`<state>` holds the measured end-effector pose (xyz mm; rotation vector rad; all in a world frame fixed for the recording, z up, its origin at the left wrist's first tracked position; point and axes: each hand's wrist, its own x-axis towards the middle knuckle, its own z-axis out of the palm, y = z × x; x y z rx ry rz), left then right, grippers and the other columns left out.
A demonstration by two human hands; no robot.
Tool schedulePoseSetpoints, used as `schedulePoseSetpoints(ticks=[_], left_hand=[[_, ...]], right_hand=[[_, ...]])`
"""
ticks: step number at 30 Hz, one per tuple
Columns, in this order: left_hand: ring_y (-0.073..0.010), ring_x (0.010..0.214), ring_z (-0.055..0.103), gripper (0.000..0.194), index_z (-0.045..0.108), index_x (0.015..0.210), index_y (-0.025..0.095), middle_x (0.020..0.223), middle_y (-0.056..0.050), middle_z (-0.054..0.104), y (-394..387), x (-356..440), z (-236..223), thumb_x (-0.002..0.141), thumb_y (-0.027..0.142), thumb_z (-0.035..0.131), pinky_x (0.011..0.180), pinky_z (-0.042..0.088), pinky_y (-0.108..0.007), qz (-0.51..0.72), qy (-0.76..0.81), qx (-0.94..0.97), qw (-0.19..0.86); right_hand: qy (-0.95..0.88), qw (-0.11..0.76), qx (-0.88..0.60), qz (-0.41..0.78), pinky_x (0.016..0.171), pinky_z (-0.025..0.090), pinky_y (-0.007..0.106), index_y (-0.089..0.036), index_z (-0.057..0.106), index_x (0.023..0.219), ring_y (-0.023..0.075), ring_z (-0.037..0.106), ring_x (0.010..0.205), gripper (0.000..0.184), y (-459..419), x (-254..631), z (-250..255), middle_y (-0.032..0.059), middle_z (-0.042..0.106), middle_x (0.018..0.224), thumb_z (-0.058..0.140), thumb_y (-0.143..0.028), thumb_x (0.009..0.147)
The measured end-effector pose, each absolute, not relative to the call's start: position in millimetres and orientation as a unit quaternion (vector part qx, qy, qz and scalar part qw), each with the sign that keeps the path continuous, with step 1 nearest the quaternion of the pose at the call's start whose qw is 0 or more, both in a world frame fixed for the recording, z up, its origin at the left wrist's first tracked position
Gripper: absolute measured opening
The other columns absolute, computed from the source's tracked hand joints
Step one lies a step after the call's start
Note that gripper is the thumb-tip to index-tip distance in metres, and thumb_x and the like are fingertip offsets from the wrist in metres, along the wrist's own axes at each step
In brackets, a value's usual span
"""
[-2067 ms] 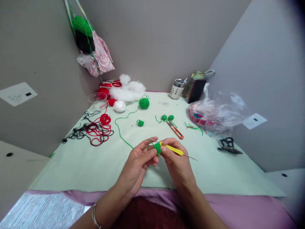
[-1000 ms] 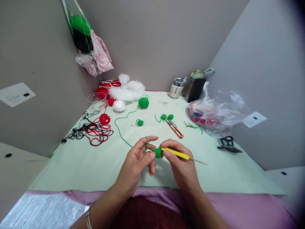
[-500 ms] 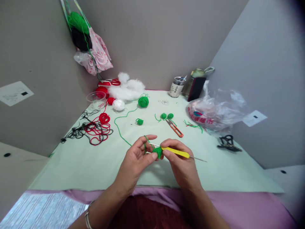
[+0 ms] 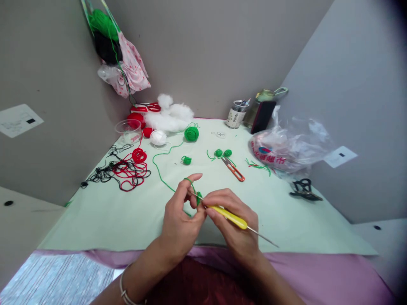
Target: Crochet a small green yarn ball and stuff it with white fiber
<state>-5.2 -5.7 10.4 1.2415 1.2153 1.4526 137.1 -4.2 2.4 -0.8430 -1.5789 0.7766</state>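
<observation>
Green crochet piece (image 4: 199,198) sits pinched in the left hand (image 4: 179,222), thumb against fingers, just beside the right hand (image 4: 240,239) — small, running yarn (image 4: 153,159) attached; judged part-worked, not closed off. Two rounded green pieces (image 4: 228,153) beyond the grip look finished; supply ball (image 4: 191,134) further off. Left index raised, yarn over it. Right grip closes pencil-style round yellow-handled hook (image 4: 233,219), shaft at the piece — stitch count unclear, fingers partly hiding it.

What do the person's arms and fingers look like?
The left forearm wears a thin, silvery bracelet; the right forearm shows none. No sleeve covers either one, and I see no gloves or rings on the fingers.
</observation>
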Motion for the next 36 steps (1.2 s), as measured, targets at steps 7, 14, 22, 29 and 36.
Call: schedulePoseSetpoints(ticks=[7, 14, 22, 29, 36], left_hand=[[-0.0132, 0.074, 0.060, 0.050, 0.060, 0.132, 0.025, 0.076, 0.003, 0.058, -9, -7, 9, 0.085, 0.018, 0.076, 0.079, 0.053, -0.026, 0.570, 0.368, 0.434, 0.592], [-0.0088, 0.070, 0.063, 0.036, 0.065, 0.126, 0.020, 0.096, -0.001, 0.063, -4, -12, 11, 0.092, 0.030, 0.072, 0.070, 0.055, -0.023, 0.569, 0.362, 0.321, 0.665], [-0.0067, 0.068, 0.063, 0.045, 0.066, 0.132, 0.023, 0.100, 0.000, 0.064, -1, -11, 10, 0.089, 0.027, 0.078, 0.069, 0.058, -0.022, 0.552, 0.352, 0.347, 0.671], [-0.0096, 0.082, 0.067, 0.046, 0.070, 0.123, 0.025, 0.088, 0.003, 0.065, 2, -10, 2, 0.080, 0.021, 0.086, 0.079, 0.056, -0.020, 0.575, 0.361, 0.355, 0.643], [-0.0103, 0.089, 0.068, 0.049, 0.072, 0.122, 0.025, 0.091, 0.003, 0.071, 3, -9, -2, 0.077, 0.019, 0.089, 0.085, 0.055, -0.019, 0.581, 0.370, 0.344, 0.639]], right_hand=[[-0.566, 0.621, -0.318, 0.439, 0.071, 0.057, 0.027, -0.029, 0.082, 0.098, 0.0163, 0.069, 0.082, 0.012, 5, 134, -8, 0.0030, 0.074, 0.092, 0.073, -0.022, 0.094], [-0.484, 0.632, -0.284, 0.535, 0.071, 0.057, 0.026, -0.026, 0.082, 0.095, 0.0139, 0.068, 0.074, 0.010, 9, 136, -12, 0.0012, 0.074, 0.084, 0.078, -0.035, 0.092], [-0.452, 0.632, -0.276, 0.566, 0.064, 0.056, 0.025, -0.026, 0.082, 0.093, 0.0136, 0.066, 0.071, 0.010, 9, 134, -10, 0.0012, 0.074, 0.082, 0.079, -0.036, 0.091], [-0.557, 0.635, -0.323, 0.427, 0.072, 0.054, 0.026, -0.028, 0.082, 0.094, 0.0150, 0.067, 0.081, 0.007, 9, 136, -9, 0.0013, 0.073, 0.088, 0.079, -0.022, 0.090], [-0.555, 0.640, -0.363, 0.388, 0.069, 0.054, 0.023, -0.026, 0.078, 0.086, 0.0133, 0.068, 0.077, 0.016, 8, 133, -5, -0.0004, 0.073, 0.084, 0.078, -0.009, 0.085]])
